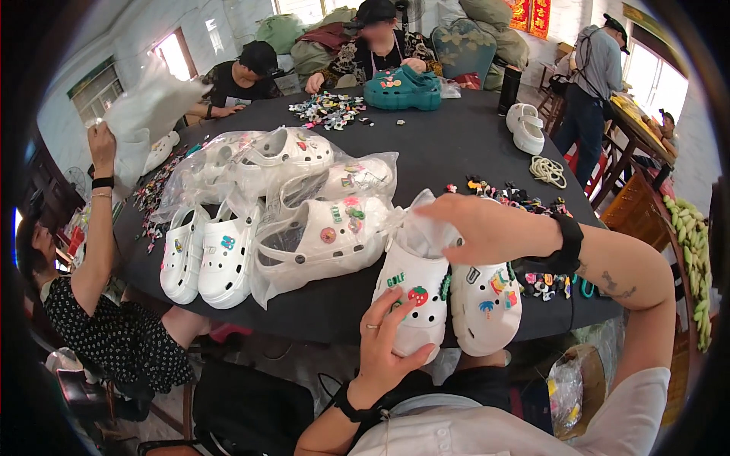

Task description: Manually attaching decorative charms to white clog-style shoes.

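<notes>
Black tabletop fills most of the room before me, its edge bowed by the wide view. At far left, a co-worker's raised hand holds up a translucent bag; swung low, it could scatter the loose charms lying below. Next comes a pair of white clogs, right against the bagged clogs; the slick film could let that whole group slide if bumped. My left hand is partly open around the toe of the left clog, fingers laid on its upper and thumb at its front, steadying it. Those fingers sit so close to the strawberry charm that pressing hard could work a charm loose. This clog and the right clog stand side by side at the near edge, toes seeming to overhang, so a push from above could tip either toward my lap. White wrapping bulges from the left clog's opening and could tear under a sharp tug. My right hand is loosely bent over that opening; I cannot tell whether its fingertips grip the wrapping. Beside my right wrist lie more charms, which a careless forearm could sweep away.
</notes>
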Available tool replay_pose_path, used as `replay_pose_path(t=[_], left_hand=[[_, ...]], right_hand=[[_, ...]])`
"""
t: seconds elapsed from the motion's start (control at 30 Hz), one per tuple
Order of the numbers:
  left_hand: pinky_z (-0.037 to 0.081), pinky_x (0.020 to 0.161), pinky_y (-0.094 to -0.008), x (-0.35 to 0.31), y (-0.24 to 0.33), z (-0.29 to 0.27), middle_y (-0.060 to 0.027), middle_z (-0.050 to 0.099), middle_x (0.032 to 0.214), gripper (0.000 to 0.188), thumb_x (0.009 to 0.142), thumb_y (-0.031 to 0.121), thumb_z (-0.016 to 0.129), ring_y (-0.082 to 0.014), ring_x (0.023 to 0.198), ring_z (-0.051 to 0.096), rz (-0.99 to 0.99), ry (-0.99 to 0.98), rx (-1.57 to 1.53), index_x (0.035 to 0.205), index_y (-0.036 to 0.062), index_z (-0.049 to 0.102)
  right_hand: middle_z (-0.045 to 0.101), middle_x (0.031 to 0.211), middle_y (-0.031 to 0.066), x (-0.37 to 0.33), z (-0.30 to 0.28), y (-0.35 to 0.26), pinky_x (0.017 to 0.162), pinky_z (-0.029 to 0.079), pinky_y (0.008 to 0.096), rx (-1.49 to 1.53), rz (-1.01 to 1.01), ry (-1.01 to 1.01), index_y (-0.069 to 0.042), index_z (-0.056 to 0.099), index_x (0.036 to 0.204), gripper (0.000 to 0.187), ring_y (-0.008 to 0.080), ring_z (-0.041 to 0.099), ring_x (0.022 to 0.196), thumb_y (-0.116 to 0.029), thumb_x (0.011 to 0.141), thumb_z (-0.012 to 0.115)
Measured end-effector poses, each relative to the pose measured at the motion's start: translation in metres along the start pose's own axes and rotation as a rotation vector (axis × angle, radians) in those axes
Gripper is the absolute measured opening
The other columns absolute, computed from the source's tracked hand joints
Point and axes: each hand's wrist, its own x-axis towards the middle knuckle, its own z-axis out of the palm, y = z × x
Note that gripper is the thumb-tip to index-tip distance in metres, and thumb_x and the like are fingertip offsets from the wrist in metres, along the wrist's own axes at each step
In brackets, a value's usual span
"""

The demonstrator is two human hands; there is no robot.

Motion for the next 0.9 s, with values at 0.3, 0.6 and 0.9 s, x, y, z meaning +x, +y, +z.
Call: replay_pose_path(t=[0.3, 0.6, 0.9], left_hand=[[0.035, 0.108, -0.0446, -0.001, 0.002, 0.001, -0.0168, 0.045, 0.137, 0.063, 0.066, 0.017, 0.078, -0.0347, 0.128, 0.044, -0.018, 0.001, 0.037, 0.124, 0.0034, 0.056], [0.036, 0.107, -0.0443, -0.002, 0.001, 0.001, -0.0169, 0.045, 0.136, 0.063, 0.065, 0.016, 0.078, -0.0346, 0.127, 0.044, -0.022, 0.014, 0.012, 0.122, 0.0037, 0.055], [0.037, 0.106, -0.0453, -0.008, -0.001, 0.004, -0.0179, 0.044, 0.137, 0.067, 0.064, 0.016, 0.078, -0.0359, 0.127, 0.044, -0.015, 0.013, 0.001, 0.125, 0.0053, 0.053]], right_hand=[[0.06, 0.11, 0.0266, 0.008, 0.019, -0.012, 0.086, 0.05, 0.0388, 0.193, 0.134, -0.104, 0.017, 0.041, 0.127, 0.105, 0.036, 0.062, 0.102, -0.047, 0.058, 0.087], [0.068, 0.088, 0.0192, 0.02, 0.028, -0.017, 0.069, 0.052, 0.039, 0.325, 0.282, -0.327, 0.011, 0.06, 0.101, 0.083, 0.0283, 0.068, 0.079, -0.049, 0.051, 0.088], [0.063, 0.071, 0.0116, 0.028, 0.026, -0.02, 0.06, 0.046, 0.0381, 0.476, 0.32, -0.444, 0.003, 0.059, 0.074, 0.067, 0.0262, 0.063, 0.067, -0.055, 0.053, 0.086]])
